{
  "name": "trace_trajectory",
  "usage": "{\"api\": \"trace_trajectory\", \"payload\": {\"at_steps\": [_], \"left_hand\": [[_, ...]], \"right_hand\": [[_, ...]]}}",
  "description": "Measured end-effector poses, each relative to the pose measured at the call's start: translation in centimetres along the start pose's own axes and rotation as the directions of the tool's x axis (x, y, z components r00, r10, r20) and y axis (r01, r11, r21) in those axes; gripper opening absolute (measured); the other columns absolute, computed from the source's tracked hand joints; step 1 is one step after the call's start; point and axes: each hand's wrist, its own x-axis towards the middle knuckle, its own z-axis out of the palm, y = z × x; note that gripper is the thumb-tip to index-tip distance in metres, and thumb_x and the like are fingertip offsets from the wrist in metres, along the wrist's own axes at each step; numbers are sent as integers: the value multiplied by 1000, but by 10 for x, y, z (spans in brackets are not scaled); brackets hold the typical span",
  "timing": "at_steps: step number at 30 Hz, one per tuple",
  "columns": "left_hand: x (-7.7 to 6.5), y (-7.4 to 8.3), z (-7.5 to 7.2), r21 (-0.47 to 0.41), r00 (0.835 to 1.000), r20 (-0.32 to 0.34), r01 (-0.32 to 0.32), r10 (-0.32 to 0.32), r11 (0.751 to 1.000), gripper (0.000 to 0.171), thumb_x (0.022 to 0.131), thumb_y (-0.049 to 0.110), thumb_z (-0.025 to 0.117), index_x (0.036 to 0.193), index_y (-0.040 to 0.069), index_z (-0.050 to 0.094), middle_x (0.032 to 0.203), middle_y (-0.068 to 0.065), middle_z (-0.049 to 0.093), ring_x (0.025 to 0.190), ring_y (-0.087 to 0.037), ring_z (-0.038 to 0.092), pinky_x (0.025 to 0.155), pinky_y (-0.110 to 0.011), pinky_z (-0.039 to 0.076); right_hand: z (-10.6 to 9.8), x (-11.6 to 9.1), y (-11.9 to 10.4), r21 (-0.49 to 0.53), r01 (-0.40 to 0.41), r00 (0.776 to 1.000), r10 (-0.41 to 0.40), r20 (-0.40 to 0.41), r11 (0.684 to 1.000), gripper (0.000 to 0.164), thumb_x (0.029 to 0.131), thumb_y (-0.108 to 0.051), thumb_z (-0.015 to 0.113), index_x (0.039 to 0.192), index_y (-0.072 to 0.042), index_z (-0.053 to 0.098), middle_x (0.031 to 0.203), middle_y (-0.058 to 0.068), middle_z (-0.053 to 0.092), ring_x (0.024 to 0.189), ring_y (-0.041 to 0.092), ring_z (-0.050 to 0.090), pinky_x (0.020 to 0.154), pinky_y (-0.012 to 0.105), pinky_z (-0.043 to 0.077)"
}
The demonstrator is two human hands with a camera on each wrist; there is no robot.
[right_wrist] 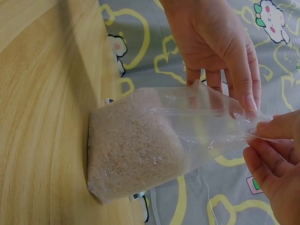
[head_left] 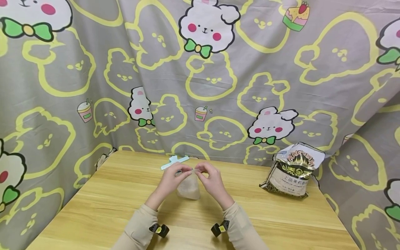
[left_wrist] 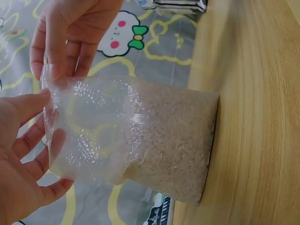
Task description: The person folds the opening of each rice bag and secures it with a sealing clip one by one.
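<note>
1. Rice bag (head_left: 189,187) stands upright on the desk (head_left: 109,205) in the head view, between my two hands. My left hand (head_left: 170,180) and right hand (head_left: 210,180) each pinch the top edge, fingers curled onto the plastic. A blue clip (head_left: 175,161) lies just behind them on the desk, and a big printed rice sack (head_left: 292,172) stands well apart to the right.

2. From the left wrist view, the rice bag (left_wrist: 140,136) is clear, thin plastic, its lower part packed with pale grains, the upper part empty and speckled with stray grains. My left hand (left_wrist: 18,154) holds one lip, and my right hand (left_wrist: 65,33) holds the other.

3. From the right wrist view, the rice bag (right_wrist: 140,150) rests on its flat base, the slack top stretched between my two grips. I judge the risk is tipping: pulling the lips unevenly could topple the bag and spill rice over the desk, and the slick film could slip from my fingertips.
</note>
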Motion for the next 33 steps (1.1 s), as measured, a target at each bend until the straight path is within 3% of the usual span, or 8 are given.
{"api": "trace_trajectory", "payload": {"at_steps": [9,16,26,31,33], "left_hand": [[0,-3,-1,-11,1000,12,20,-20,1000,10,88,18,71,96,13,74,92,0,71,88,-13,66,76,-25,56],[0,-7,-3,-9,998,28,52,-51,999,10,88,19,72,96,13,74,93,0,72,88,-12,66,78,-27,57],[2,-19,-14,28,998,56,9,-10,1000,12,84,17,75,92,7,75,88,0,73,81,-10,65,73,-34,56],[1,-24,-21,36,994,93,55,-58,998,11,84,18,75,91,9,75,85,3,71,80,-6,61,74,-29,53],[0,-26,-24,43,991,108,73,-78,996,12,84,18,75,92,10,74,85,4,70,80,-6,61,76,-33,53]], "right_hand": [[1,0,0,-13,-4,1000,4,0,1000,12,81,12,68,91,6,64,84,20,68,77,31,67,74,40,59],[10,-2,32,-20,-30,1000,30,10,999,13,81,11,69,91,5,65,85,19,68,78,30,68,74,41,59],[8,-3,35,12,-42,999,42,-9,999,13,83,3,72,93,-4,68,86,10,70,79,24,68,76,34,59],[7,-4,36,-1,-45,999,45,-1,999,13,83,3,72,92,-6,68,86,8,70,79,21,67,76,30,59],[7,-4,36,-4,-47,999,47,0,999,14,83,3,71,92,-6,68,86,7,70,79,20,67,76,30,59]]}}
